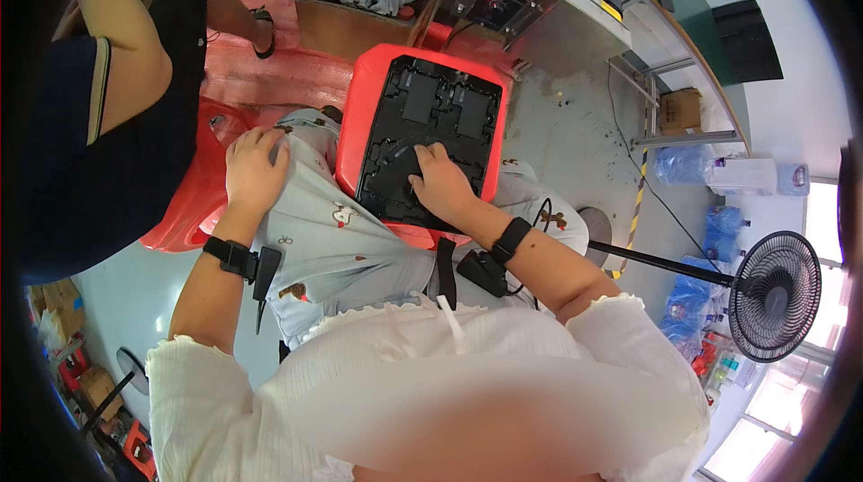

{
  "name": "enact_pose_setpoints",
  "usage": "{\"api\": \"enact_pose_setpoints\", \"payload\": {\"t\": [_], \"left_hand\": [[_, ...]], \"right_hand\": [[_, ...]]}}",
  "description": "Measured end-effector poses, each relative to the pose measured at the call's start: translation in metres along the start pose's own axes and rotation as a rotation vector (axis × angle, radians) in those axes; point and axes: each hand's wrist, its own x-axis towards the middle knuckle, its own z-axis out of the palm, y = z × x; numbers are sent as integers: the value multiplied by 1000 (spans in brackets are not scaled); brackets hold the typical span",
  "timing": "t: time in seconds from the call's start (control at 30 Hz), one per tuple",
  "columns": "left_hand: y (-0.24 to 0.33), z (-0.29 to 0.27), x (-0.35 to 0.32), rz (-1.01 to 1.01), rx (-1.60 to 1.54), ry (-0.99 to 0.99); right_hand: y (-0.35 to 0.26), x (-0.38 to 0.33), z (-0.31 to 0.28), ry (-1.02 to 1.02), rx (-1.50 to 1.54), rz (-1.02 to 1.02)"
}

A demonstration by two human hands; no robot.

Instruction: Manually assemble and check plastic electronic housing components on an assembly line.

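Note:
My right hand (442, 181) reaches over a black moulded tray (451, 70) with cut-out slots. Its thumb and fingers are closed on the edge of a black flat rectangular part (390, 173), which lies at a slant over the tray. Two similar black flat pieces (420, 99) sit in the tray's far half. Beneath the tray is a red plastic stool (368, 77), between my knees. My left hand (257, 167) rests on my left thigh, fingers stretched out, holding nothing. Each wrist wears a black strap with a small device.
To my left sits another person (99, 149), near a red plastic seat (211, 136). Beyond the stool stand a cardboard box (328, 30) with plastic bags and a metal machine (566, 10). On the right are a black fan (775, 296) and several water bottles (683, 163).

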Motion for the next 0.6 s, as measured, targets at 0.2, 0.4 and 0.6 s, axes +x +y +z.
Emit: {"api": "enact_pose_setpoints", "payload": {"t": [0.2,0.4,0.6], "left_hand": [[-6,1,-4,-44,-37,10],[-9,2,-4,-49,-27,-8],[-10,3,-4,-29,-58,56]], "right_hand": [[4,-15,0,-52,17,-327],[-22,5,16,118,-313,-330],[-28,18,20,-92,-458,-297]]}}
